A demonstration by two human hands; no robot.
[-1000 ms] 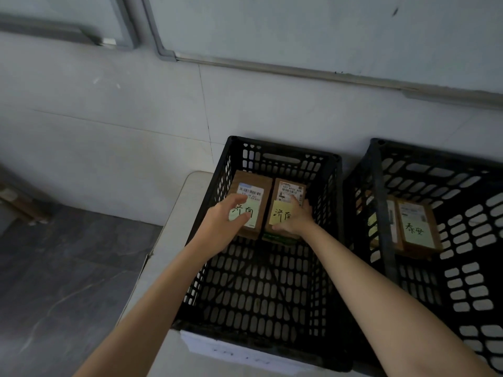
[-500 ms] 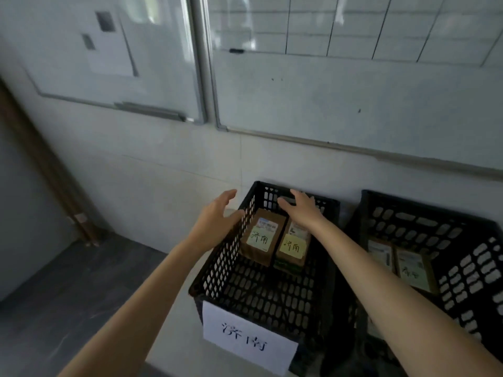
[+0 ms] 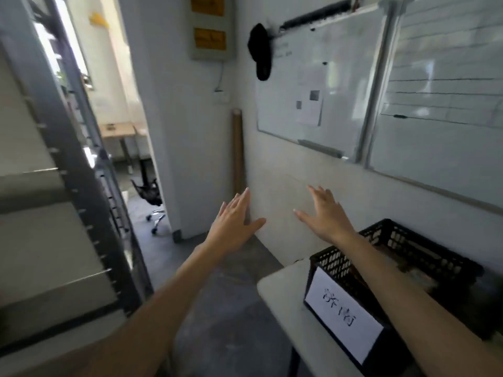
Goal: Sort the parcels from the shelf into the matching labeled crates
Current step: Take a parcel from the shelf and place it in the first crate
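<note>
Black plastic lattice forms the crate (image 3: 336,261), which sits below and to the right of the right hand (image 3: 325,217), under that forearm.

Head view:
- Crate label (image 3: 343,314): a white sheet fixed to the crate's near wall, below the right wrist. It carries dark handwritten characters that read 济南, somewhat blurred.
- Crate contents: a brownish blur only; individual parcels cannot be made out.
- Table (image 3: 283,296): pale top with a rounded corner. It carries the crate, below and between the two forearms.
- Left hand (image 3: 234,225): raised, palm down, fingers straight and spread, grasping nothing.
- Right hand: raised alongside and apart from the left, fingers likewise spread, grasping nothing and touching nothing.
- Shelf (image 3: 79,170): grey metal uprights with pale boards, well left of the left hand.
- Cardboard tube (image 3: 238,153): upright in the wall corner, directly beyond the left fingertips.
- Whiteboard (image 3: 340,85): above the right hand, with a printed sheet (image 3: 310,99) too blurred to read.
- Second board (image 3: 441,104): further right, ruled with lines; its writing is illegible.
- Yellow signs (image 3: 209,38): two, high above the left hand; text unreadable.
</note>
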